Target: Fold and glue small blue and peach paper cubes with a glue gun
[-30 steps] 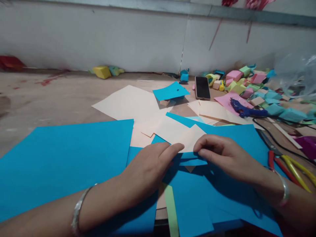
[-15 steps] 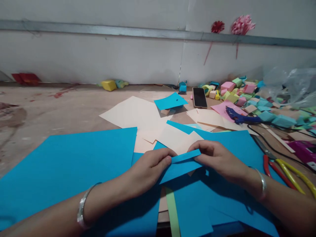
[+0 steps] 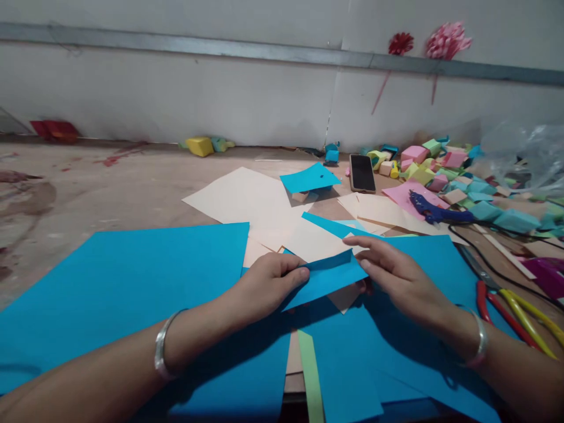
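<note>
A small piece of blue paper point(image 3: 328, 279) with a folded edge along its far side is held above the table. My left hand point(image 3: 268, 282) pinches its left end between thumb and fingers. At its right end, my right hand point(image 3: 390, 267) has the index finger stretched out and the thumb near the fold; some fingers are under the paper and partly hidden. Beneath lie cream paper pieces point(image 3: 315, 238) and large blue sheets point(image 3: 176, 270). A narrow green strip point(image 3: 312, 373) sticks out by the table's near edge.
Red-and-yellow-handled scissors point(image 3: 502, 311) lie at right, near a blue glue gun point(image 3: 434, 210) with a black cord. A phone point(image 3: 362, 174), a heap of coloured paper boxes point(image 3: 467, 182) and a clear plastic bag point(image 3: 520, 153) are farther back. Paper flowers point(image 3: 447, 41) hang on the wall.
The narrow folded strip on the blue paper has tipped up and away from me. My right fingers have loosened and straightened at the right end; my left hand still grips. The view shifted slightly.
</note>
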{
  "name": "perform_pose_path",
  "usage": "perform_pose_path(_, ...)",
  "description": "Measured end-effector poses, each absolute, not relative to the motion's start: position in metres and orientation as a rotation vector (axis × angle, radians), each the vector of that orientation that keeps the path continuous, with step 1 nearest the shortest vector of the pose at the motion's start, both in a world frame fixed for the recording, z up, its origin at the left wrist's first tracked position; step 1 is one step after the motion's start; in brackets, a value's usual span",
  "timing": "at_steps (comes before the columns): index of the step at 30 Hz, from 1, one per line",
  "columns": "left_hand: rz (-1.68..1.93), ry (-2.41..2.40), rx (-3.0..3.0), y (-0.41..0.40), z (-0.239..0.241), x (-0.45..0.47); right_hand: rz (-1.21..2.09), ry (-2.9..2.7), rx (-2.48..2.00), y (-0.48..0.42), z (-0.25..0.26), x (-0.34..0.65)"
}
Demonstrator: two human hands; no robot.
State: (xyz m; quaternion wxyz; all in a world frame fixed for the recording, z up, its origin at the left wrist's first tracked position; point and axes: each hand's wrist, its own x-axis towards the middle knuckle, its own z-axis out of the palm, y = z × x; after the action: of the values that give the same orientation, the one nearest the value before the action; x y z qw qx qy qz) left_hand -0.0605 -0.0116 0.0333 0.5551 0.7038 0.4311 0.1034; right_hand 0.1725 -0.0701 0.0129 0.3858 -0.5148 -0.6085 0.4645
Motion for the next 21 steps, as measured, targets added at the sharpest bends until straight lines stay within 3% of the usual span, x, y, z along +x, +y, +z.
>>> perform_pose_path(8, 0.286, 0.994, 1.403, -0.0106, 0.0304, -0.0605, 0.37, -2.069, -1.273, -0.0747, 0.0167, 0.1791)
perform_pose_path(15, 0.337, 0.897, 1.201, -0.0113, 0.0273, -0.0628, 0.297, -2.097, -1.295, -0.0725, 0.0168, 0.1766)
perform_pose_path(21, 0.288, 0.895, 1.31, -0.0105, 0.0306, -0.0624, 0.471, -2.036, -1.363, -0.0737, 0.0218, 0.1759)
